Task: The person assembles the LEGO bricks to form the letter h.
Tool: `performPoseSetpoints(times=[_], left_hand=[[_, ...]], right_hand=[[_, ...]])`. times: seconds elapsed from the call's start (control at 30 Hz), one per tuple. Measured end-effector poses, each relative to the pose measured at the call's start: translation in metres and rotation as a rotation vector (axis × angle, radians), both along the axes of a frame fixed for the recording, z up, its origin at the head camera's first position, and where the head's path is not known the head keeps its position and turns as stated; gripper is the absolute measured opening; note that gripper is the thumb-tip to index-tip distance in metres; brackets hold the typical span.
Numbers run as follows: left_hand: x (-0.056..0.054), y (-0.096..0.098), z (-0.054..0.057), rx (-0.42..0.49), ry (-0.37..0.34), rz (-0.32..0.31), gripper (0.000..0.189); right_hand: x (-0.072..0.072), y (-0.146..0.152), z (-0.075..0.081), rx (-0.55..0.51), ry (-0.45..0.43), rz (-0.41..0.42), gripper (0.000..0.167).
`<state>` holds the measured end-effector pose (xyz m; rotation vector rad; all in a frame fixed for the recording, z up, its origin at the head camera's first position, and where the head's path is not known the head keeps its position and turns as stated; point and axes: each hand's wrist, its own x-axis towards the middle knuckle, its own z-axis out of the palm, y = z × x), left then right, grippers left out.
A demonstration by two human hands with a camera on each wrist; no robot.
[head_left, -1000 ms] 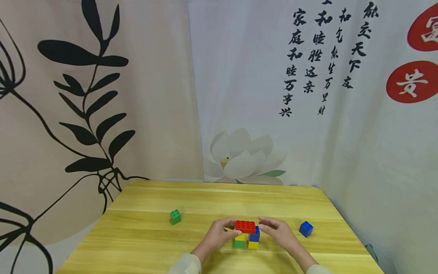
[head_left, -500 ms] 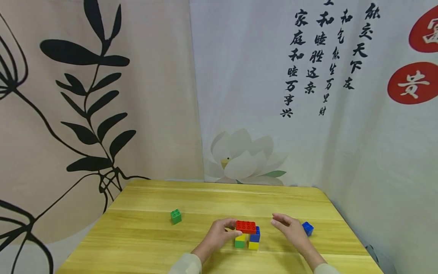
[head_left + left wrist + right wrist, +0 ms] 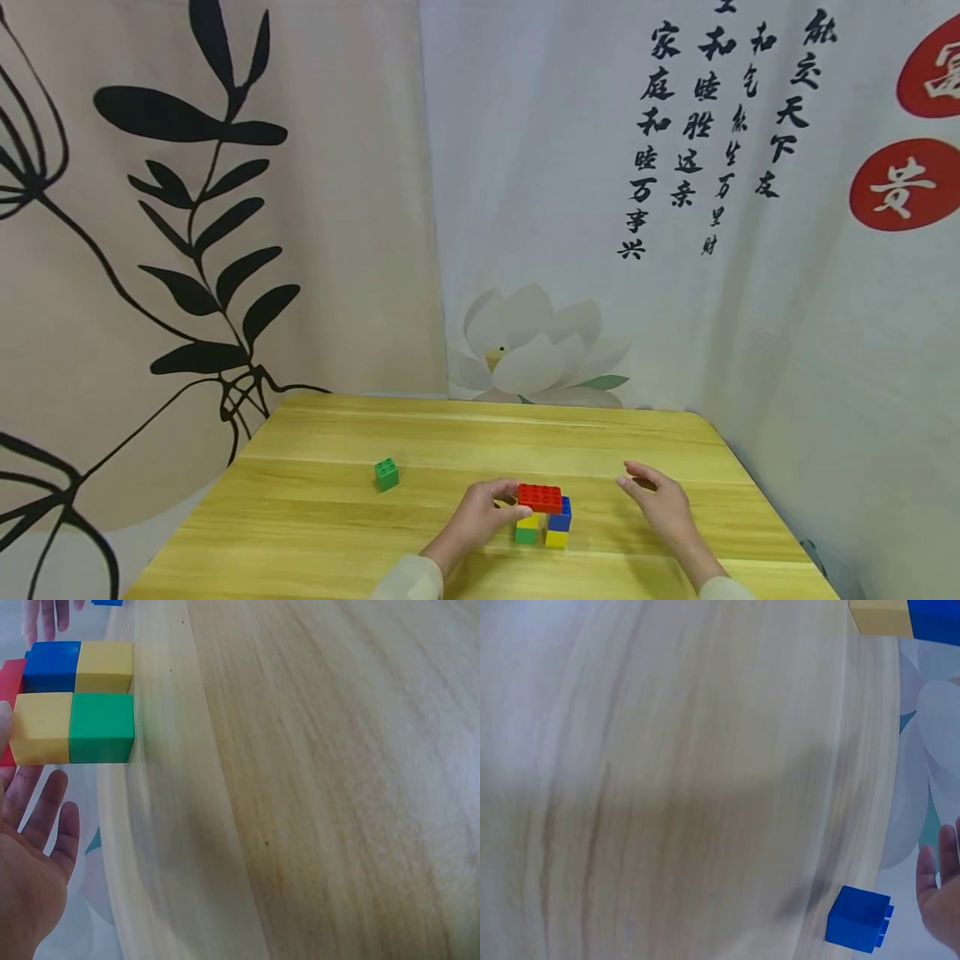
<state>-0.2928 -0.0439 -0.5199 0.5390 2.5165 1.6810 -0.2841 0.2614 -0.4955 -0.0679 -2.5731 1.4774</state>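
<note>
A red toy building brick point(image 3: 540, 498) lies across the tops of two short columns. The left column is a yellow brick point(image 3: 43, 728) on a green brick point(image 3: 102, 728); the right one is a blue brick point(image 3: 559, 517) on a yellow brick point(image 3: 557, 539). My left hand point(image 3: 480, 512) pinches the left end of the red brick, thumb in front and fingers behind. To the right, my right hand point(image 3: 666, 508) is held above the table with relaxed fingers and nothing in them. A loose blue brick point(image 3: 857, 919) is close to it in the right wrist view; the hand hides it in the head view.
A separate green brick point(image 3: 386, 475) stands on the left part of the wooden table point(image 3: 315, 533). Behind the table's far edge hangs a printed cloth backdrop point(image 3: 360, 208).
My right hand has moved right, away from the red brick, and now covers the loose blue brick in the head view. My left hand has stayed at the red brick.
</note>
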Motion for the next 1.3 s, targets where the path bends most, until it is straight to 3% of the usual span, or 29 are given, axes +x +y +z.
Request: performPoseSetpoints(times=[1.3], left_hand=[[-0.001, 0.002, 0.0, -0.003, -0.002, 0.007, 0.029]], right_hand=[[-0.003, 0.056, -0.012, 0.117, -0.067, -0.199, 0.079]])
